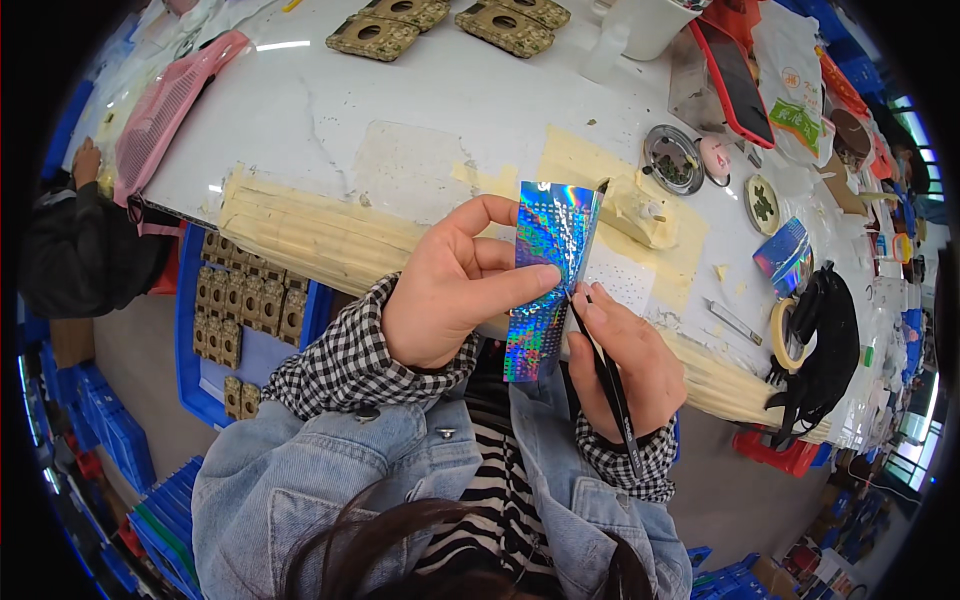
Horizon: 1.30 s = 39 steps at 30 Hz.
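Observation:
A shiny blue holographic sheet (548, 235), dotted with rows of small marks, is held upright over the table's near edge. My left hand (455, 280) grips it, thumb on the front and fingers behind. In my right hand (632, 362) are black tweezers (612, 395), closed in the fingers, their tip against the sheet's right edge beside my left thumb. Whether the tip has hold of anything is too small to tell. Behind the sheet, a block wrapped in yellow tape (640, 212) stands on the table, and a white dotted sheet (620, 280) lies partly hidden by my hands.
Camouflage-patterned cases (372, 38) lie at the far side. To the right are a round metal dish (674, 160), a red phone (735, 85), a knife (733, 321), a tape roll (790, 335) and a black pouch (825, 340). A blue tray (205, 385) of small camouflage parts sits below left. Someone sits far left.

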Tool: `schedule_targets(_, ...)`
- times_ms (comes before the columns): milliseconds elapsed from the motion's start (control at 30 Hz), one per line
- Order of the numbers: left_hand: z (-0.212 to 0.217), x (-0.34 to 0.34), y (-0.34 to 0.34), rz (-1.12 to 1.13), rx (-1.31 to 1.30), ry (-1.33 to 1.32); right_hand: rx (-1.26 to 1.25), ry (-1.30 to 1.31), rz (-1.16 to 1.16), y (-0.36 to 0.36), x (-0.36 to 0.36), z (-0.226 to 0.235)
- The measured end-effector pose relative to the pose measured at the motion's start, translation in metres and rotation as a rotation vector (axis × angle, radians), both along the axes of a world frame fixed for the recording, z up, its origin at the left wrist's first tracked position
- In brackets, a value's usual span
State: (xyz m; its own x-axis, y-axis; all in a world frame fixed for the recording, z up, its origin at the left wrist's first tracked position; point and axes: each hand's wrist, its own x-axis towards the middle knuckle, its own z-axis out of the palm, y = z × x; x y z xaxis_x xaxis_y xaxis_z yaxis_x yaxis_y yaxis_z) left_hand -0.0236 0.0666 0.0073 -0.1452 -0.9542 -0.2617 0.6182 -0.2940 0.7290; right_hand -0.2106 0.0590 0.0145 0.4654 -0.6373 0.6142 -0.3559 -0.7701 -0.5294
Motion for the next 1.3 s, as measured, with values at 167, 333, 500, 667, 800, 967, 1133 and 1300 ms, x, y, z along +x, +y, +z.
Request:
schedule_targets(167,-0.0006,0.0,-0.0001,0.008,-0.001,-0.001,0.006,0.003,-0.004,0.0005,0.0002,-0.0001)
schedule_targets(333,-0.0016,-0.0003,-0.0003,0.013,-0.023,-0.005,0.007,0.008,-0.016,0.0004,0.0005,0.0003)
schedule_targets(500,-0.0043,0.0015,0.0006,-0.015,-0.034,-0.052,0.013,0.007,-0.02,0.0003,0.0007,0.0001)
schedule_targets(667,-0.005,0.0007,0.0002,-0.003,-0.041,-0.049,0.016,0.005,-0.026,0.0001,0.0009,-0.0001)
schedule_targets(800,-0.0052,-0.0014,-0.0005,0.022,-0.04,-0.05,0.024,0.032,-0.042,-0.0002,0.0017,0.0025)
schedule_targets(967,-0.0078,-0.0006,0.0012,0.009,-0.054,-0.107,0.016,0.034,-0.043,-0.0014,0.0025,0.0018)
schedule_targets(1133,-0.0069,-0.0029,-0.0002,0.038,-0.031,-0.05,0.014,0.023,-0.048,-0.0011,0.0032,0.0012)
schedule_targets(1300,-0.0044,-0.0016,-0.0024,-0.004,0.032,0.086,-0.009,0.031,-0.048,0.0,0.0018,0.0001)
